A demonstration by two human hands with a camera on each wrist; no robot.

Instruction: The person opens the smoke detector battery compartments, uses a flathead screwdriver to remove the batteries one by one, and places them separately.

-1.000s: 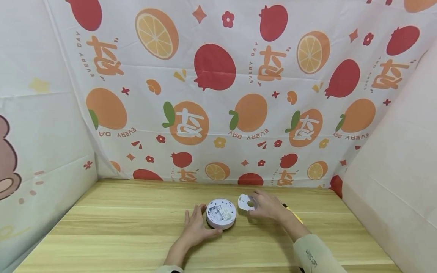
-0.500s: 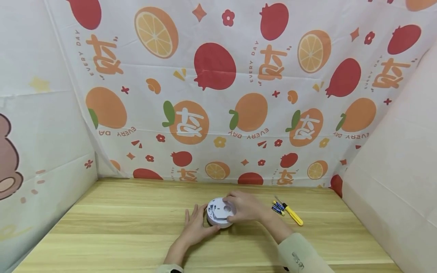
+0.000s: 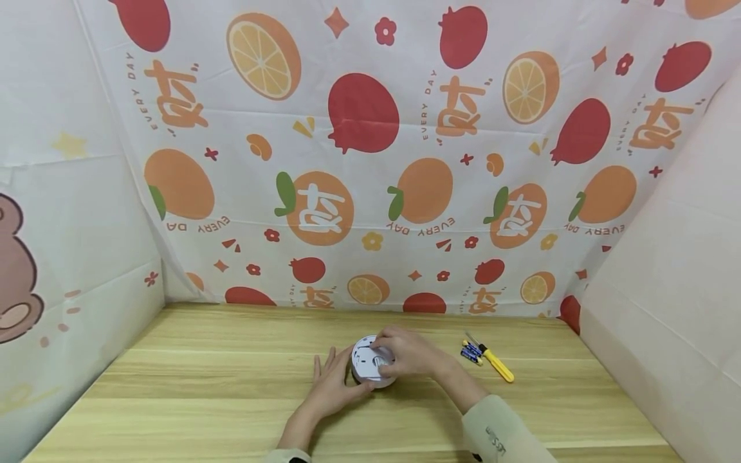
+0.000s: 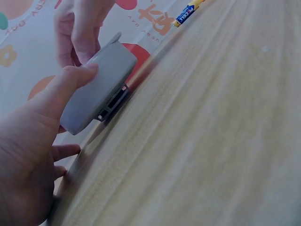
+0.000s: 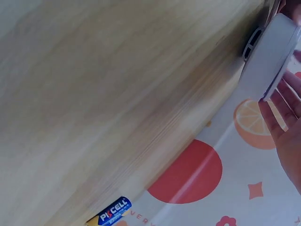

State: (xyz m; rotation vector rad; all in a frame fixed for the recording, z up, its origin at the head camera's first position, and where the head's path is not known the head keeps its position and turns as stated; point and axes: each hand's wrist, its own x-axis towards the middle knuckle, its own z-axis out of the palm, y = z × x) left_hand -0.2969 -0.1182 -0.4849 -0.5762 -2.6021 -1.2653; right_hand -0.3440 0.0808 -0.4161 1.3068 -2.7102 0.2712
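Observation:
A round white smoke detector (image 3: 379,384) lies on the wooden table, its back face up. My left hand (image 3: 332,389) grips it by the rim, thumb at the near side. In the left wrist view, the detector (image 4: 101,82) shows a dark vented part beneath, facing the table. A flat white mounting plate (image 3: 363,365) with a round hole covers the detector's back. My right hand (image 3: 411,352) pinches this plate from the right side. The left wrist view shows a plate edge jutting past the rim; whether it sits flush cannot be seen.
Several blue-and-yellow batteries (image 3: 471,352) lie together right of the hands. A yellow-handled screwdriver (image 3: 498,364) rests beside them. Fruit-printed cloth (image 3: 370,193) hangs at the table's back edge, with pale cloth on both sides.
My right hand has brought the mounting plate leftward onto the detector, and the plate has since turned a little. Batteries and screwdriver have come into view. My left hand stays at the rim.

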